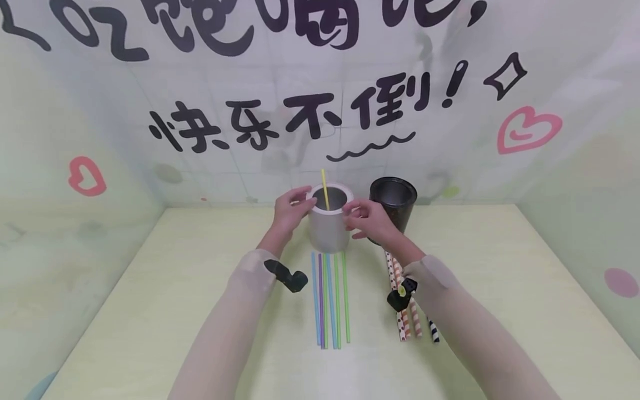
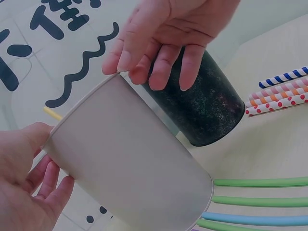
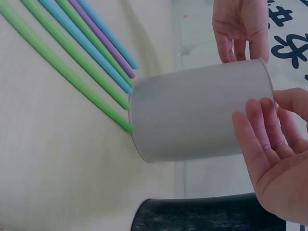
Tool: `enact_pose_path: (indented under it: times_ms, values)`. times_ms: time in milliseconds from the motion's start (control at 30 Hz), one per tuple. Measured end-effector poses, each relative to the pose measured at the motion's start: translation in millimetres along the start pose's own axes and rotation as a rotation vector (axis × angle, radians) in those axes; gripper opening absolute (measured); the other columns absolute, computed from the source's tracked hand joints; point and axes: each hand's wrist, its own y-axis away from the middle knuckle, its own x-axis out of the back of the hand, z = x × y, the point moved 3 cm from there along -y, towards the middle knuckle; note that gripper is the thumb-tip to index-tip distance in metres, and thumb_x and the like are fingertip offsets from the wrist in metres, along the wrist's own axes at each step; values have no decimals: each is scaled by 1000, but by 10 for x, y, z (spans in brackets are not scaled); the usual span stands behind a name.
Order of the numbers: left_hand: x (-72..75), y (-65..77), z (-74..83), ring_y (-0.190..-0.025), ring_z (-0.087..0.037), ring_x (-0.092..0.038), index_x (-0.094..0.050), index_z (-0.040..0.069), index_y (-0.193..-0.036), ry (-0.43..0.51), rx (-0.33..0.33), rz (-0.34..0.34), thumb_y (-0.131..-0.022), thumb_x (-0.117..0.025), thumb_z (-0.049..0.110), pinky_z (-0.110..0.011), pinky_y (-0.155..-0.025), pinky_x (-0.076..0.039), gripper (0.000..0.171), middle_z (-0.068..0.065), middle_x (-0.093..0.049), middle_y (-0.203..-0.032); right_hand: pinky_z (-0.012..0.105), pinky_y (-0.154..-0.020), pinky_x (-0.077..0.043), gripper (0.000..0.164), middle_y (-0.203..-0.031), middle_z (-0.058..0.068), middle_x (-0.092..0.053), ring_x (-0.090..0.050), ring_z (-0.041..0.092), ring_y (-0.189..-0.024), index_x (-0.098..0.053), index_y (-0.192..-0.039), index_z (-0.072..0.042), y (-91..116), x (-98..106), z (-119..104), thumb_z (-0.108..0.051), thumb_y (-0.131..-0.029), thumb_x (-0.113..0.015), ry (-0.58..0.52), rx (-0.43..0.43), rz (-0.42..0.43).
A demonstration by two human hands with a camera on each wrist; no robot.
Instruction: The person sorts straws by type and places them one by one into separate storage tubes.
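Note:
A pale grey cylindrical container [image 1: 330, 230] stands upright near the back wall, with a yellow straw [image 1: 325, 186] leaning in its mouth. My left hand [image 1: 291, 211] holds the rim on the left, thumb at the edge and fingers against the outside, as the left wrist view shows. On the opposite side, my right hand [image 1: 367, 218] grips the rim with its thumb, and its other fingers [image 3: 262, 127] lie along the wall. Several plain straws [image 1: 336, 300], green, blue and purple, lie in a row in front of the container.
A black tapered cup [image 1: 400, 214] stands right of the container, partly behind my right hand. Several patterned paper straws [image 1: 402, 325] lie in front of it, partly under my right forearm. A printed curtain [image 1: 240, 178] rises behind the pale table [image 1: 165, 311].

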Motion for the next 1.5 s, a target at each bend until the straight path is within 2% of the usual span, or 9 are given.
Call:
enact_pose_path:
  times_ms: [133,267,433,700,833,1067,1300,1500]
  values:
    - [-2,8,-2,-108,-22,-48,-57,6,-122,0,7,-2,-83,-66,9,-22,-82,-52,40,-12,-49,-117,43,-69,-57,23,-90,15,-62,-62,28,-82,-57,-105,3,69,-14,66,-6,-85,-62,-47,13,59]
    - [-6,11,5,-108,-22,-48,-57,6,-122,7,6,-5,-83,-66,9,-23,-82,-52,40,-13,-49,-117,40,-69,-57,25,-96,19,-62,-61,18,-76,-57,-107,5,97,-3,193,-6,-85,-61,-80,-44,95]
    - [7,-2,4,-107,-22,-48,-57,6,-122,-1,2,-5,-83,-66,9,-24,-82,-52,40,-13,-49,-117,41,-69,-57,27,-97,25,-60,-61,21,-77,-56,-109,8,112,-48,394,-4,-86,-60,-81,-136,74]
    - [22,-6,-24,-109,-22,-47,-57,7,-122,-9,2,3,-83,-67,10,-23,-82,-52,41,-12,-49,-119,36,-54,-57,21,-80,13,-61,-61,20,-65,-59,-100,2,190,-269,642,-6,-82,-65,39,-261,34]
    - [29,-7,-39,-110,-21,-47,-57,8,-122,-11,10,6,-83,-67,11,-22,-82,-51,41,-11,-49,-119,34,-46,-55,21,-73,12,-60,-58,19,-57,-60,-96,2,205,-334,729,-7,-79,-67,68,-275,57]
    - [16,-24,-36,-110,-21,-47,-58,9,-122,-18,8,3,-83,-67,12,-23,-83,-51,41,-11,-49,-119,31,-50,-55,23,-81,12,-60,-58,20,-69,-61,-97,-1,238,-359,804,-10,-78,-70,62,-311,120]
    - [7,-17,-23,-110,-21,-48,-57,9,-123,-30,16,-1,-83,-67,13,-24,-83,-51,41,-11,-49,-119,29,-48,-55,22,-78,11,-59,-57,17,-60,-60,-93,0,275,-409,812,-5,-75,-71,32,-310,197]
    - [14,-24,-18,-109,-21,-48,-57,9,-123,-23,10,2,-83,-66,12,-24,-83,-52,41,-11,-49,-118,27,-45,-53,24,-82,10,-57,-55,15,-50,-61,-93,0,214,-444,886,-6,-73,-73,98,-304,248]
